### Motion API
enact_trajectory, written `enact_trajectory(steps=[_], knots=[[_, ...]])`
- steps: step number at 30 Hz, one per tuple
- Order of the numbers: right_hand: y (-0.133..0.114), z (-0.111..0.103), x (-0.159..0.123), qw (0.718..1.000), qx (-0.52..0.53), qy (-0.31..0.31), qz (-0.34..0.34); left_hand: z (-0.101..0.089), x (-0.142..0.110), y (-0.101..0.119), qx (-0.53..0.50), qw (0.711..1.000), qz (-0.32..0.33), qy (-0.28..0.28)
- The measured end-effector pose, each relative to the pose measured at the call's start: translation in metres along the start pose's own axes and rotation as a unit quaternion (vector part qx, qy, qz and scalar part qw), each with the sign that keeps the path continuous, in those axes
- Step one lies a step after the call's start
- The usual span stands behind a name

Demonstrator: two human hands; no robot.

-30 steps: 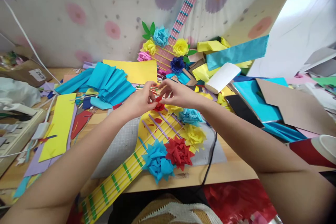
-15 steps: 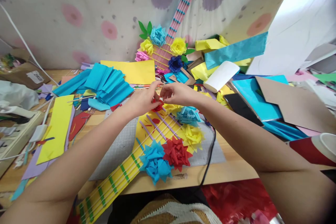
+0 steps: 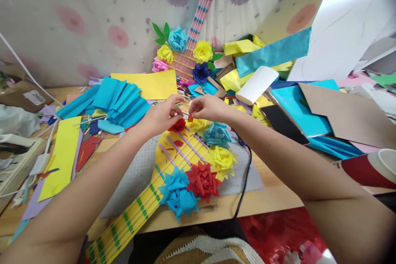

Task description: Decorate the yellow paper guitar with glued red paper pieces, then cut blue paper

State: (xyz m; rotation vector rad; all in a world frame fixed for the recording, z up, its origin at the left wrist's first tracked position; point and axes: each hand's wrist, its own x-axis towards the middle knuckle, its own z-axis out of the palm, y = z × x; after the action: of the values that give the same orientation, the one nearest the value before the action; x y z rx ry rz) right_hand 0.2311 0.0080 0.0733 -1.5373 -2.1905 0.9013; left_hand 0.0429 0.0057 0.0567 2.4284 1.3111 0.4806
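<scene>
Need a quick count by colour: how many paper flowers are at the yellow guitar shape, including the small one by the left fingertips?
Red flowers: 2
Yellow flowers: 2
Blue flowers, lighter one included: 2
Total: 6

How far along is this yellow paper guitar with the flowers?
Looks done: green bands cross the neck of the guitar, and the big red flower and bright blue flower look fully layered. In hand: the right hand pinches a small red piece; the left hand is at the small red flower. Left: probably adding that piece; I can't tell if more follows.
</scene>
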Motion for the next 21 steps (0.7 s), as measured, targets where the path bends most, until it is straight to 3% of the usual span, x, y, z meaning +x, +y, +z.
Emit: enact_trajectory(steps=[2,4,9,12,16,21], knots=[[0.005,0.000,0.000,0.998,0.053,0.021,0.007,0.001,0.000,-0.004,-0.007,0.999,-0.024,0.040],[0.010,0.000,0.002,0.994,0.088,0.056,0.012,0.003,0.000,-0.006,0.017,0.998,-0.007,0.066],[0.020,0.004,0.009,0.983,0.094,0.155,0.041,0.023,0.004,-0.012,0.062,0.985,0.163,0.001],[0.022,0.007,0.013,0.980,0.086,0.174,0.048,0.034,0.005,-0.016,0.059,0.987,0.151,-0.016],[0.018,0.015,0.016,0.984,0.073,0.156,0.053,0.036,-0.001,-0.021,0.055,0.992,0.114,0.025],[0.012,0.027,0.020,0.990,0.021,0.123,0.057,0.036,-0.012,-0.026,0.040,0.990,0.115,0.067]])
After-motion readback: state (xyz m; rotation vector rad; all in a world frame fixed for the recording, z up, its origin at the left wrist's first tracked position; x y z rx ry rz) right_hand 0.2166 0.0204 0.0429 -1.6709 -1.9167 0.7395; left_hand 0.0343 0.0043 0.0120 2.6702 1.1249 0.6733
